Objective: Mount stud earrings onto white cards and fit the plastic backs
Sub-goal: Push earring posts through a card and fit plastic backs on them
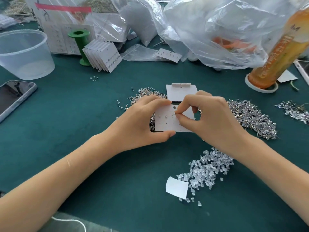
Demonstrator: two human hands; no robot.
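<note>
My left hand (143,121) holds a white card (167,125) by its left side, thumb under the lower edge and fingers on the top edge. Two studs sit in the card's upper row of holes. My right hand (210,119) pinches a stud earring (174,114) between thumb and forefinger, its pin pointing at the card's upper row. Piles of loose stud earrings (250,118) lie right of and behind the card. A heap of clear plastic backs (207,169) lies near my right forearm. A stack of blank cards (179,92) lies just behind my hands.
Filled cards (102,55) lean against a green spool (80,46). A clear plastic tub (23,54) and a phone (13,97) are at the left. Plastic bags (209,30) and an orange bottle (284,52) stand at the back right. A curled white paper piece (177,187) lies near the backs.
</note>
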